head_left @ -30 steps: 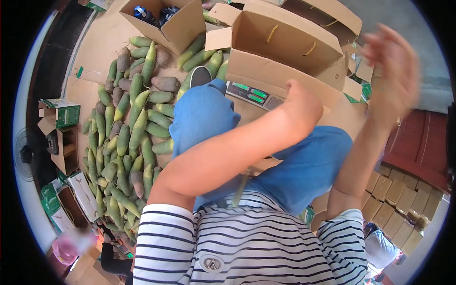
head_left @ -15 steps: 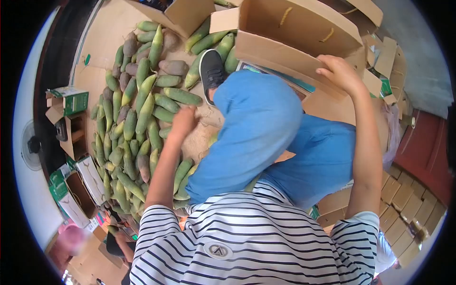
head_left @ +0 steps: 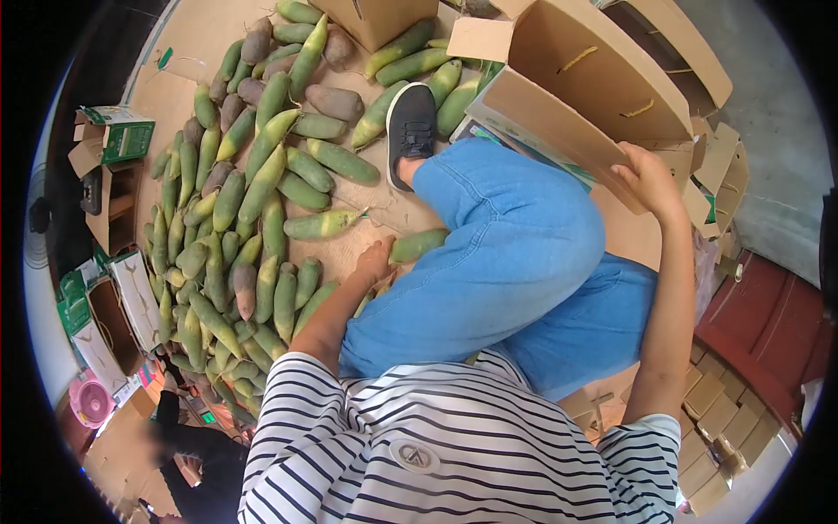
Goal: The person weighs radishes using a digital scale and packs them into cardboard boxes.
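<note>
My left hand (head_left: 375, 258) is low over the cardboard floor, fingers apart, beside the end of a green radish (head_left: 419, 245) that is partly behind my knee. Just above it lies another green radish (head_left: 321, 224), its thin root pointing right. On the other side, my right hand (head_left: 653, 181) grips the near wall of an open cardboard box (head_left: 559, 131), thumb and fingers over its edge. The box is tilted, with yellow cord handles showing inside. What it may hold lower down is hidden.
A large heap of green radishes (head_left: 209, 262), some muddy brown, spreads to the left. My shoe (head_left: 410, 131) stands among radishes. More open cartons (head_left: 720, 179) are at right, with stacked boxes (head_left: 724, 410) below. At lower left are green-white cartons (head_left: 144, 310) and a person in dark clothes (head_left: 196, 454).
My left hand has moved down and right, and a green radish now lies where it was. The box and my right hand appear lower and farther right as the view shifts.
</note>
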{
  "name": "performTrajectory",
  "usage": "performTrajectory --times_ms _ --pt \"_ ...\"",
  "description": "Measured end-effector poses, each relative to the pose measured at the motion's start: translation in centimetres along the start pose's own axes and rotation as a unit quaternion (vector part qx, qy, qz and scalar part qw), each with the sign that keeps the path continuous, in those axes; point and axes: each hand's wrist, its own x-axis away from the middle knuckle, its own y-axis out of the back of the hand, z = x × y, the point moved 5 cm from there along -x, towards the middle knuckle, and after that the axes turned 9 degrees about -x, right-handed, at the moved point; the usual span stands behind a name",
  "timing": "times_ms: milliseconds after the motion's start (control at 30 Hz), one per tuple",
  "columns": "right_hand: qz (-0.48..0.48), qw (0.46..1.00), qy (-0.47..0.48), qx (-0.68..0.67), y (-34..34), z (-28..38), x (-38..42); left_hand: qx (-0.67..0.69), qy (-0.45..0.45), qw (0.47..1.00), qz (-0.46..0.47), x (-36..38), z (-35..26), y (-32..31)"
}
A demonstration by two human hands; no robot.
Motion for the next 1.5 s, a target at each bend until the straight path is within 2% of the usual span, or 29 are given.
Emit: performTrajectory --times_ms 167,267,333,400,467,567,633,700,800,833,867,900,933,967,1000,1033,1067,1167,1200,1233,1267,1367,1400,1467,1500 --pt "-0.013 1.000 0.020 0.002 -0.4 0.3 -0.5 -0.009 -0.027 0.998 0.058 0.1 -1.4 1.4" --pt "-0.029 0.999 0.033 -0.023 -0.3 0.0 -0.6 0.154 -0.035 0.985 0.075 0.4 0.5 -0.1" --pt "-0.009 0.999 0.010 -0.050 0.1 0.9 -0.7 0.277 0.065 0.955 0.088 3.4 0.8 3.2" --pt "-0.002 0.999 0.012 -0.046 0.2 1.2 -0.7 0.411 0.132 0.897 0.090 5.9 3.0 4.4" --pt "0.013 0.999 0.007 -0.046 0.2 1.1 -0.7 0.422 0.172 0.890 0.026 7.7 6.1 5.4" --pt "-0.004 1.000 -0.002 -0.009 0.1 1.1 -0.5 0.401 0.112 0.889 -0.191 10.8 6.2 12.0" --pt "0.004 1.000 -0.010 -0.002 0.0 1.1 -0.4 0.347 0.041 0.892 -0.285 12.9 2.4 19.0" --pt "0.006 1.000 -0.011 0.005 -0.1 1.0 -0.6 0.310 -0.044 0.869 -0.383 14.0 -2.4 25.2" --pt "0.011 1.000 -0.017 0.014 -0.2 0.8 -0.8 0.197 -0.135 0.849 -0.471 14.4 -10.7 33.6" --pt "0.023 0.999 -0.027 0.016 -0.1 1.2 -0.7 0.205 -0.214 0.822 -0.487 13.9 -13.8 36.1" --pt "0.036 0.999 -0.037 0.018 0.0 1.5 -0.6 0.183 -0.256 0.810 -0.495 13.4 -16.8 38.3" --pt "0.006 1.000 -0.015 0.019 0.1 1.5 -0.5 0.169 -0.294 0.805 -0.487 12.7 -19.6 40.0" --pt "-0.022 1.000 0.008 0.017 -0.1 1.1 -0.2 0.149 -0.357 0.761 -0.521 11.1 -21.7 41.0" --pt "-0.049 0.998 0.035 0.013 -0.3 0.9 -0.1 0.163 -0.379 0.763 -0.498 9.4 -24.1 41.6" --pt "-0.044 0.998 0.034 0.024 -0.3 0.7 -0.1 0.155 -0.407 0.751 -0.497 7.7 -26.2 42.0" --pt "-0.038 0.998 0.034 0.034 -0.4 0.4 -0.2 0.116 -0.391 0.765 -0.498 5.1 -28.1 41.7" --pt "-0.033 0.998 0.034 0.043 -0.5 0.5 -0.5 0.056 -0.345 0.821 -0.451 3.9 -29.8 41.6" --pt "-0.014 1.000 -0.012 0.020 -0.4 0.8 -0.7 -0.028 -0.314 0.894 -0.320 -0.9 -32.2 39.1" --pt "-0.003 1.000 -0.002 0.013 -0.1 1.2 -0.9 -0.037 -0.304 0.914 -0.266 -0.9 -32.3 38.6" --pt "0.008 1.000 0.005 0.006 0.0 1.5 -0.9 -0.053 -0.301 0.911 -0.278 -0.5 -31.7 38.2" --pt "0.019 1.000 0.009 -0.003 -0.1 1.5 -0.7 -0.048 -0.306 0.886 -0.345 0.3 -30.8 37.9" --pt "-0.001 0.999 0.049 0.013 -0.5 1.1 -0.6 0.047 -0.349 0.792 -0.500 5.0 -25.4 36.3" --pt "-0.014 0.999 0.049 -0.005 -0.6 0.7 -0.6 0.077 -0.347 0.744 -0.566 6.1 -22.7 34.6" --pt "-0.037 0.997 0.052 -0.042 -0.6 0.2 -0.7 0.090 -0.274 0.813 -0.506 6.3 -16.5 30.2" --pt "-0.028 0.999 0.021 -0.041 -0.1 0.5 -0.9 0.088 -0.220 0.848 -0.474 6.1 -13.3 27.7"
